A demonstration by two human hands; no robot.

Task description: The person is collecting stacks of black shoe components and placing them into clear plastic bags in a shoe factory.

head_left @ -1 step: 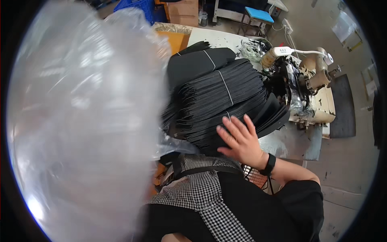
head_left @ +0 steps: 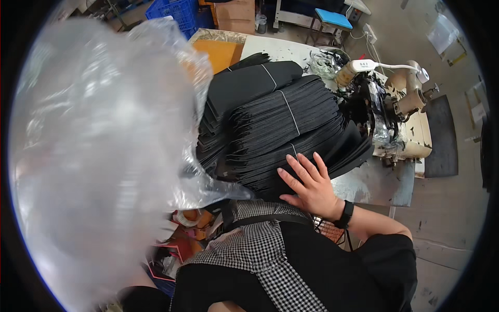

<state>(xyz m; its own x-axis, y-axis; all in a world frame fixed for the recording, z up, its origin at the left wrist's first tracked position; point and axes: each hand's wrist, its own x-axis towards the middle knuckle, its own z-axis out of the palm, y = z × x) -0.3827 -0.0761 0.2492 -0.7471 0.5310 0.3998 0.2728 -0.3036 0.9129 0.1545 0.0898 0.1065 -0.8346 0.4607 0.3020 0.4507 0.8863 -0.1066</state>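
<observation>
A large, clear plastic bag (head_left: 114, 140), blurred in places, fills the left side. My left hand is hidden by it; only part of that arm's dark sleeve (head_left: 143, 299) shows below. My right hand (head_left: 314, 192) lies open, fingers spread, on the near end of a thick bundle of thin black sheets (head_left: 286, 117), tied with pale string. Another tied bundle of black pieces (head_left: 249, 83) lies behind it. A loose corner of the plastic (head_left: 218, 192) reaches across to the near edge of the bundles.
A machine (head_left: 405, 112) with a white lamp (head_left: 364, 65) stands at the right of the table, with black scraps around it. An orange-brown board (head_left: 221, 54) lies at the table's back left. Beyond are a blue crate (head_left: 176, 15) and a blue-topped stool (head_left: 333, 18).
The plastic bag has moved left, uncovering more of the black bundles and things below the table. My right hand has barely moved on the bundle.
</observation>
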